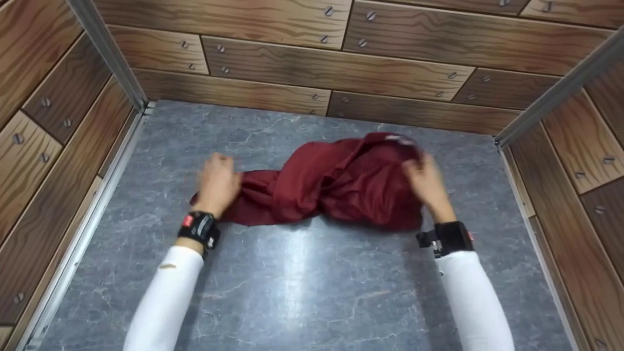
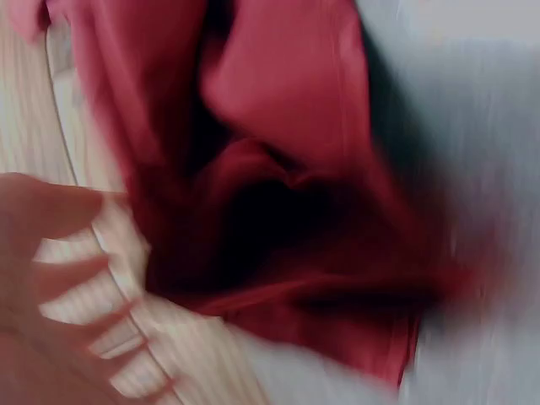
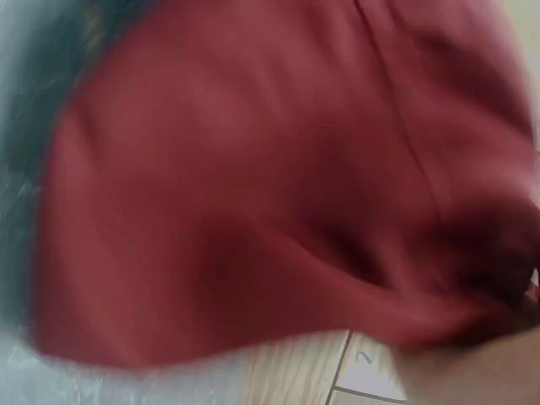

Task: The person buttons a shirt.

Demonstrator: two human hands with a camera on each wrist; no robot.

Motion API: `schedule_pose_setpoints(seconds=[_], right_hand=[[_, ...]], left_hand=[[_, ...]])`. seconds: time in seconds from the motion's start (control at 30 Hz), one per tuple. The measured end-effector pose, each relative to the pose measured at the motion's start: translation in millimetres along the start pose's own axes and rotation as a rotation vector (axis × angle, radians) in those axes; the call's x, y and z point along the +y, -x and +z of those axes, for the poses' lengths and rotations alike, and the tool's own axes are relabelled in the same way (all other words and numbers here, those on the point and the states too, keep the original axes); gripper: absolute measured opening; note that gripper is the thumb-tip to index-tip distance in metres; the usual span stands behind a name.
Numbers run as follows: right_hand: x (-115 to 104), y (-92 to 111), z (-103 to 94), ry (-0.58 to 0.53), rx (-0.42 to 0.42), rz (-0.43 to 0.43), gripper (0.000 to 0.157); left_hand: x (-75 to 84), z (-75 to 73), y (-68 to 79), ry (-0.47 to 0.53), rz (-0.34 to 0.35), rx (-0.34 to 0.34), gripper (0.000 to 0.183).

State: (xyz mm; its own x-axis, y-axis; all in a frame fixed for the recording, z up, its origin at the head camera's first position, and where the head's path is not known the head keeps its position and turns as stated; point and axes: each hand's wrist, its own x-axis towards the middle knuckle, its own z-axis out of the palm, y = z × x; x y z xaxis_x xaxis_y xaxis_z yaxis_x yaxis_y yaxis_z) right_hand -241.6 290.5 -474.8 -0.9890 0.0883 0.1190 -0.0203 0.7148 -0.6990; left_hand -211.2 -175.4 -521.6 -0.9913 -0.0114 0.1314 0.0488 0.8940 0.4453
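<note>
A dark red garment (image 1: 312,180) lies crumpled and twisted across the grey surface, with a small white mark near its upper right end. My left hand (image 1: 218,184) is at its left end; in the left wrist view that hand's fingers (image 2: 72,278) are spread beside the cloth, with gaps showing between them. A dark hollow opens in the fabric there. With my right hand (image 1: 429,187) I grip the garment's right edge. Seen from the right wrist, the cloth (image 3: 219,194) hangs broad and bunches toward that hand (image 3: 472,367), whose fingertips are mostly hidden.
Wood-patterned panels (image 1: 278,58) wall the back and both sides. Metal strips edge the grey surface (image 1: 292,282) at left and right. Both wrists carry black straps (image 1: 200,229) below white sleeves (image 1: 163,302).
</note>
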Motion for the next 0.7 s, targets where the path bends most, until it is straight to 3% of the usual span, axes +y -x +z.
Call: schedule_pose_setpoints(seconds=[0.03, 0.1, 0.17, 0.27, 0.33, 0.4, 0.47, 0.53, 0.63, 0.7], right_hand=[[2.9, 0.2, 5.5, 0.066, -0.055, 0.001, 0.057], [8.7, 0.6, 16.8, 0.174, -0.134, 0.015, 0.07], [13.8, 2.5, 28.4, 0.281, -0.147, 0.055, 0.081], [22.6, 4.1, 44.8, 0.357, -0.197, 0.115, 0.087], [28.4, 7.5, 54.8, 0.398, -0.262, 0.108, 0.081], [32.2, 11.5, 61.2, 0.418, -0.305, 0.066, 0.064], [31.8, 14.4, 60.5, 0.398, -0.298, -0.005, 0.044], [27.9, 14.2, 51.3, 0.324, -0.234, -0.089, 0.029], [12.8, 7.7, 25.0, 0.17, -0.022, -0.175, 0.022], [-1.6, 0.0, 5.3, 0.07, 0.156, -0.217, 0.021]], left_hand=[[7.5, 6.7, 0.9, 0.039, 0.058, -0.002, 0.045], [25.0, 20.6, 2.3, 0.122, 0.14, -0.069, 0.054], [41.9, 34.1, 3.6, 0.15, 0.163, -0.158, 0.069], [58.8, 54.4, 6.0, 0.0, 0.19, -0.189, 0.078], [63.0, 66.7, 9.1, -0.115, 0.24, -0.153, 0.063], [63.0, 73.8, 12.8, -0.152, 0.273, -0.106, 0.042], [62.0, 71.6, 13.0, -0.053, 0.265, -0.088, 0.025], [62.1, 58.6, 9.4, 0.155, 0.203, -0.076, 0.024], [67.2, 25.4, -2.6, 0.485, 0.055, 0.024, 0.025], [73.3, 2.9, -13.0, 0.639, -0.037, 0.127, 0.028]])
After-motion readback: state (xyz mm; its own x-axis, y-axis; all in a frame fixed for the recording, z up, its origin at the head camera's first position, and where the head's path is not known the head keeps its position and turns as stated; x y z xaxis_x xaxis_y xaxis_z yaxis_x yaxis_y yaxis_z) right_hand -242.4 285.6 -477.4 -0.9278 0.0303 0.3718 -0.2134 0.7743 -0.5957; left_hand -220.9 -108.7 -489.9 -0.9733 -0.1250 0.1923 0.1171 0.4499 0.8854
